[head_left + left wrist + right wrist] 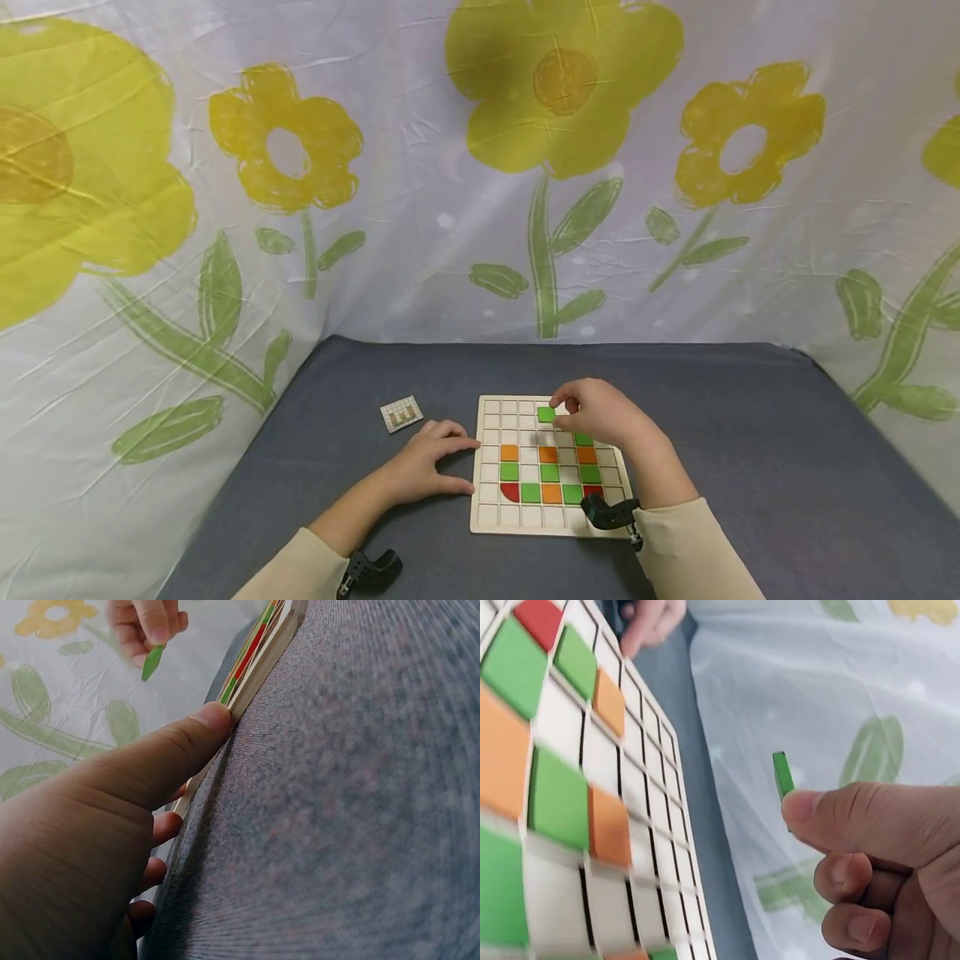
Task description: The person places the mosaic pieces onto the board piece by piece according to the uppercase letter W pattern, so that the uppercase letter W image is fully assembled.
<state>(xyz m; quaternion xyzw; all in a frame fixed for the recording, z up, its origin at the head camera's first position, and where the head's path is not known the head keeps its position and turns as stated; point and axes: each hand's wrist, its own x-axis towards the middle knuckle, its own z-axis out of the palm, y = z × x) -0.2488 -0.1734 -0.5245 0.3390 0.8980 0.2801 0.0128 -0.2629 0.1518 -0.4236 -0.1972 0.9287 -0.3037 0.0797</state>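
A pale wooden grid board (510, 517) lies on the dark grey cloth, with green, orange and red tiles set in some of its cells. Above the board's far part, my right hand (609, 414) pinches a square green tile (546, 414) between thumb and fingers. The right wrist view shows this tile (782, 772) edge-on, apart from the board. My left hand (420, 468) rests at the board's left side, thumb and fingertips spread and touching its edge. A red tile with one rounded corner (510, 492) sits near the lower left of the pattern.
A small card (401, 414) with a printed grid pattern lies on the cloth left of the board. Grey cloth (750, 433) extends to the right. A white curtain with yellow flowers (420, 208) hangs behind and at both sides.
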